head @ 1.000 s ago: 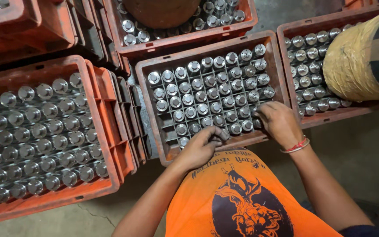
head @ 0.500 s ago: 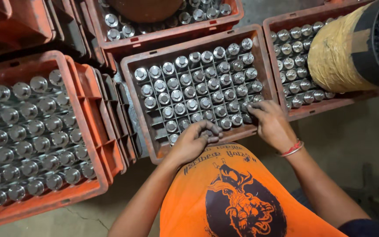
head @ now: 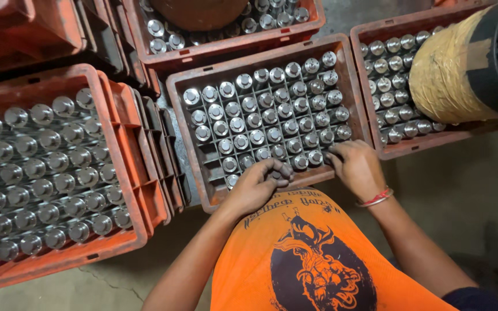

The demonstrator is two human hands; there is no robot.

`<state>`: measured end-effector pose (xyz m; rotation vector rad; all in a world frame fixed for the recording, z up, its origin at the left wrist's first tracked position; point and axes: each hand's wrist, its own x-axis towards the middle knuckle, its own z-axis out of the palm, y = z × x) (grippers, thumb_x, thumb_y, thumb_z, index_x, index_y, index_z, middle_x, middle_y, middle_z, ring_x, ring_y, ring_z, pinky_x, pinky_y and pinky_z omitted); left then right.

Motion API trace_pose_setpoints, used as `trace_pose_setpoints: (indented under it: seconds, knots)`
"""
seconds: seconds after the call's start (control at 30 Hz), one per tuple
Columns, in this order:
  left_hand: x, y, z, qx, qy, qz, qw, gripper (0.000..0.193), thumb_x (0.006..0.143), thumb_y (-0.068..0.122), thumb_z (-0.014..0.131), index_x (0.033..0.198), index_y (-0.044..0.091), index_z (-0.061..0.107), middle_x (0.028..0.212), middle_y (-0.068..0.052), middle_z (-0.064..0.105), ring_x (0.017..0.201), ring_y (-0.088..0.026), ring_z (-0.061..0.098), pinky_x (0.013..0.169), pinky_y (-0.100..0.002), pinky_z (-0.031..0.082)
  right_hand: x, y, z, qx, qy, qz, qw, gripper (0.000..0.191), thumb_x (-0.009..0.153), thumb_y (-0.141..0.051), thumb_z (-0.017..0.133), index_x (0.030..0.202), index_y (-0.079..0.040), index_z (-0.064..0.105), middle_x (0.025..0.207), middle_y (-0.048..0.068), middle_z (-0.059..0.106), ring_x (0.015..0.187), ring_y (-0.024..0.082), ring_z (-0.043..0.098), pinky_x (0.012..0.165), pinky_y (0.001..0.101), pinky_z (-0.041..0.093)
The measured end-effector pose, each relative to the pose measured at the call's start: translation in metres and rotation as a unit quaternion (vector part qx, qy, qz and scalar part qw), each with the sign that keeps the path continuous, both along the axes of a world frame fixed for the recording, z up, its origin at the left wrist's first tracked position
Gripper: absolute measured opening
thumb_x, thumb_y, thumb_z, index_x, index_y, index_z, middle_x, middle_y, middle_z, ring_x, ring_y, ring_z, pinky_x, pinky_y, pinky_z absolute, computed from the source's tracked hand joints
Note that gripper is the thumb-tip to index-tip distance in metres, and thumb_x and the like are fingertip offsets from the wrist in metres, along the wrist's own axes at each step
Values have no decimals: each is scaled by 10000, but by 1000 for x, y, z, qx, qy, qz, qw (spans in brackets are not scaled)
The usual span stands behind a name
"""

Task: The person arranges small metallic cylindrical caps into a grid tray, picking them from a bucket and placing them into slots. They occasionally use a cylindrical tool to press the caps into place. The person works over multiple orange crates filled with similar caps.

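**Hands work the near row of the gridded crate**

Both hands are down at the near edge of the middle crate (head: 175, 109), an orange-red one split by a grid into cells, most of them holding an upright shiny metal cylinder (head: 243, 80). The left hand (head: 257, 184) curls over the front-left cells, fingers bent onto a cylinder there; whether it pinches one or only presses on it, I cannot tell. The right hand (head: 355, 167) lies flatter, fingers spread across the last row at the front right, tips touching the cylinder tops.

My read: this is the filling or seating stage, and it looks nearly complete, with only a few cells near the left hand seeming empty. Any next move calls for a straight, upright drop into a narrow cell.

Around it: a fuller crate (head: 119, 150) on the left, another crate (head: 376, 132) on the right under a tape-wrapped drum (head: 445, 75), all on the concrete floor (head: 468, 190).
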<state>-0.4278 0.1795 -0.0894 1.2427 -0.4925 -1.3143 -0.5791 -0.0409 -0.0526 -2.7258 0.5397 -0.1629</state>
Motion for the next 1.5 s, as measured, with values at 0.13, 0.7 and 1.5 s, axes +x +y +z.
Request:
trace_pose_setpoints:
  seconds: [0.13,0.7,1.5]
  knots:
    - [3,-1,7,11,-13,11,1000,301,905,-121,389,1078,-40,622,1165,-103,670,1065,-158,671,975,-288,561,-6,-14,4,1,0,31,1000,137,782,-107,775,890,-34,736,870,153,716,853,369,663,781,456,526]
    - [11,-16,14,22,-14,-28,999,225,985,-41,480,1155,-68,625,1113,-154,707,1045,-177,705,939,-283,567,26,-48,-6,39,128,41,990,252,743,-252,837,815,-39,723,772,197,688,765,425,672,690,516,516]
    - [32,-48,65,45,-252,53,965,559,914,80,608,1417,55,366,1228,-194,651,1034,-259,712,874,-387,583,70,-28,20,80,-118,44,989,177,861,-147,805,959,-28,719,913,161,703,832,357,684,741,420,536]
